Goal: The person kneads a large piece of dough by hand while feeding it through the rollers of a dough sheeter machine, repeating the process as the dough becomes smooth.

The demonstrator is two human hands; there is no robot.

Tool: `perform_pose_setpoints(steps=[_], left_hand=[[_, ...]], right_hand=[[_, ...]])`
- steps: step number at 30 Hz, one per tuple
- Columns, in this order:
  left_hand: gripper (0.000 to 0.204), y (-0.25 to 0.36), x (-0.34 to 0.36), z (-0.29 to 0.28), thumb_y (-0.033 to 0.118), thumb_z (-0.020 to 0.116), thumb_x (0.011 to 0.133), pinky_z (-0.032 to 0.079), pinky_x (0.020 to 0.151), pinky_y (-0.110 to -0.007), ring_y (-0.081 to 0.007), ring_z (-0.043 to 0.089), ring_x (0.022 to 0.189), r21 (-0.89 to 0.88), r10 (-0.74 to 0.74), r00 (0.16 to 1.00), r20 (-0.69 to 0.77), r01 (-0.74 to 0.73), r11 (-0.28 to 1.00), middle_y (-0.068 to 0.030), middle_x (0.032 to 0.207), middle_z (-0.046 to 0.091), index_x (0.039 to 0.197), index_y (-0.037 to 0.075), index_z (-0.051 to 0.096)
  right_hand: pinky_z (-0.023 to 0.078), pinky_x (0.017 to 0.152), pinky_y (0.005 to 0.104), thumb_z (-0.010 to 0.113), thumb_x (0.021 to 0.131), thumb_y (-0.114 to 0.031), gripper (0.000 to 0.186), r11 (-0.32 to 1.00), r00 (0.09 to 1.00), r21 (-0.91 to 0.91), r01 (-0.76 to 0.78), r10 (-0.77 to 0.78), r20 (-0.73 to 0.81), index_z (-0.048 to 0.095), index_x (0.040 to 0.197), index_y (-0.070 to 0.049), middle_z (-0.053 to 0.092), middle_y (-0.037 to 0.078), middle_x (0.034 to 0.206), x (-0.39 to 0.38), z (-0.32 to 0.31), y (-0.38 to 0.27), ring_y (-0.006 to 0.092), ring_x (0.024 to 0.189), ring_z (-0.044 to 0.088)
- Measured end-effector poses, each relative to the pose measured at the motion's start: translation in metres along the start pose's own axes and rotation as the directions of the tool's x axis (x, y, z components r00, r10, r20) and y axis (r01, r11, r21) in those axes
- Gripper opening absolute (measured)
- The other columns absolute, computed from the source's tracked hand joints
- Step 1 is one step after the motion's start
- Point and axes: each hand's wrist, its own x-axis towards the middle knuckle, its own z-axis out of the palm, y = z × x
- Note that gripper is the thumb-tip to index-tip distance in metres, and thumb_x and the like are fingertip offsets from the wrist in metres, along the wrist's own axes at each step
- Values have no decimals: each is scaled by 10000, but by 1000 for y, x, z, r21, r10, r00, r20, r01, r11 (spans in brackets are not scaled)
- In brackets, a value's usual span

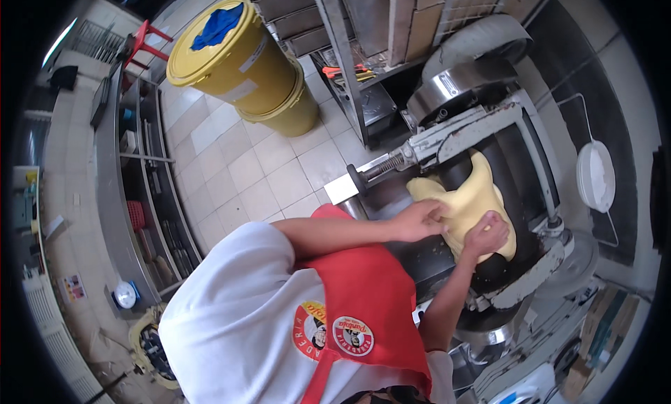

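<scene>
A sheet of pale yellow dough (468,194) lies draped and folded over the dark rollers of a dough sheeter (454,142), which has a worn metal frame. My left hand (423,219) is at the dough's left side, its curled fingers gripping the dough. My right hand (488,233) is closed on the dough farther right and a little lower, near the roller. The machine's dark sloped feed plate (419,256) shows below my left hand, with small flecks on it.
A yellow lidded bucket (231,61) with a blue cloth stands on the tiled floor (244,166). Behind the sheeter is a metal rack (356,110). Steel shelving (143,208) runs along the left. A white round fixture (594,177) hangs at right. Steel bowls (489,334) sit below the machine.
</scene>
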Motion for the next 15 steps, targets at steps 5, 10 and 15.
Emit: perform_pose_setpoints(steps=[5,10,15], left_hand=[[168,17,-74,-77,167,662,994,525,577,-235,-86,685,673,-236,-122,987,-104,94,967,-29,832,718,1079,36,725],[239,-38,-106,-195,213,567,1005,384,478,-232,-55,502,539,-293,-198,606,-770,-61,954,-5,682,621,932,54,729],[201,-181,-98,-320,252,583,1011,392,478,-258,-105,508,534,-581,-553,220,-804,-90,809,-24,703,589,964,68,650]], right_hand=[[457,685,342,620,1022,-339,348,652,894,675,-345,448,24,699,1000,-1,620,46,844,52,39,62,177,734,580],[463,769,307,591,988,-170,198,526,775,737,-425,632,-4,664,968,13,595,62,895,74,-16,14,170,840,550],[519,816,343,654,943,-20,45,597,849,633,-494,174,498,637,980,-2,634,76,928,-41,-28,-97,188,897,614]])
